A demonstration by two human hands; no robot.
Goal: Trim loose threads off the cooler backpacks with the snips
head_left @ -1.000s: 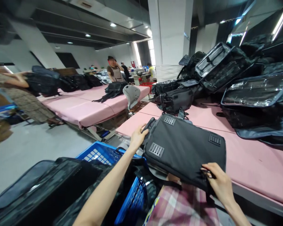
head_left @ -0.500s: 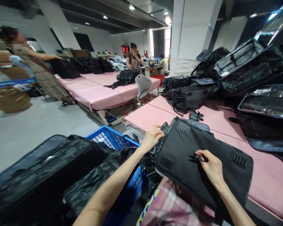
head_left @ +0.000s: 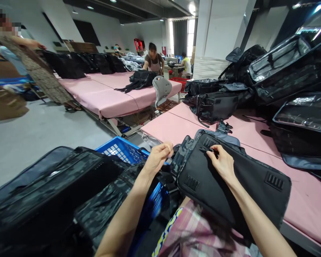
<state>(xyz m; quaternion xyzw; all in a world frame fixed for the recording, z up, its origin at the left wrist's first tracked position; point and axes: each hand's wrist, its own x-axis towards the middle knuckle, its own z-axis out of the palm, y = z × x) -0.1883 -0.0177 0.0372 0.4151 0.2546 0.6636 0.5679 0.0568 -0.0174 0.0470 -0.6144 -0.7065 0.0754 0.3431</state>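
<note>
A black bag [head_left: 230,185] with dark camouflage sides lies tilted across my lap and the pink table's edge, its flat base facing up. Ribbed plastic feet [head_left: 275,180] sit near the corners of that base. My right hand [head_left: 222,162] is closed on small dark thread snips [head_left: 212,151], their tips close to the upper-left foot. Just left of the bag, apart from it, my left hand [head_left: 159,157] hovers with fingers pinched together. Whatever those fingers hold, if anything, is too small to make out.
A blue plastic basket [head_left: 120,151] stands at my left, with camouflage bags [head_left: 56,189] on and beside it. More bags [head_left: 289,71] are piled on the pink table [head_left: 173,121] at right. Two people [head_left: 153,60] [head_left: 29,60] are at another pink table [head_left: 107,100] behind.
My left hand has come off the bag's corner and moved left, fingers pinched. My right hand has carried the snips up and left toward the upper-left foot.
</note>
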